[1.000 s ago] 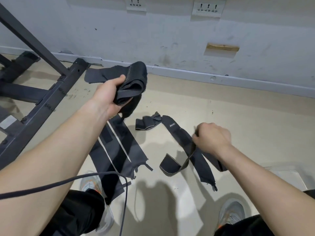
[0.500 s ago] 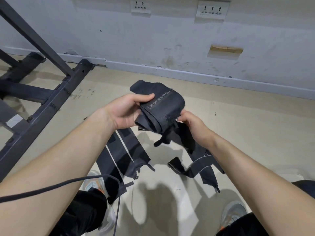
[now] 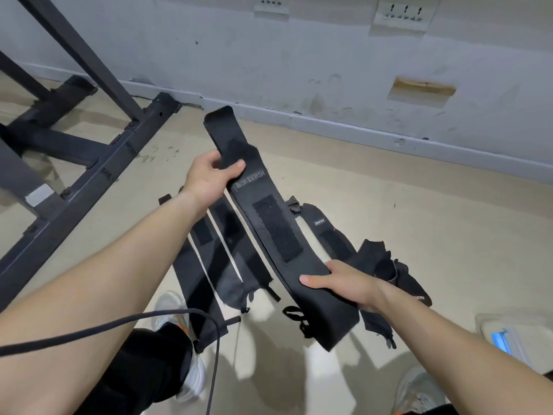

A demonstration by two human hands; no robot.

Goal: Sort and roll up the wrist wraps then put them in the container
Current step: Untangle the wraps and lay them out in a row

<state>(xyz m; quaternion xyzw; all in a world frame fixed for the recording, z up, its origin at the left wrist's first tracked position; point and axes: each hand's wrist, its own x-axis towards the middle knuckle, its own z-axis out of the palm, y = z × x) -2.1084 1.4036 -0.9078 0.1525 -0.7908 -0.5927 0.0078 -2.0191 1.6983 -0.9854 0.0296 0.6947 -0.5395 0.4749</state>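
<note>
Wrist wrap [image 3: 269, 223] marked BOKEERSI, stretched out flat in the air above the beige floor [image 3: 419, 220]. Left hand [image 3: 209, 178] clamped round its upper end, right hand [image 3: 344, 283] pinching the lower end, thumb on top. Other wraps [image 3: 223, 259] flat on the floor beneath; clear container [image 3: 490, 322] at far right.

Pretty sure this counts as a small gym corner: black steel rack frame [image 3: 98, 163] bolted together on a bare beige floor [image 3: 389, 205], lifting wrist wraps [image 3: 223, 259] strewn at my feet, scuffed grey wall [image 3: 299, 55] with a couple of power sockets [image 3: 404, 12]. I'm in sneakers [image 3: 172, 304] too.
</note>
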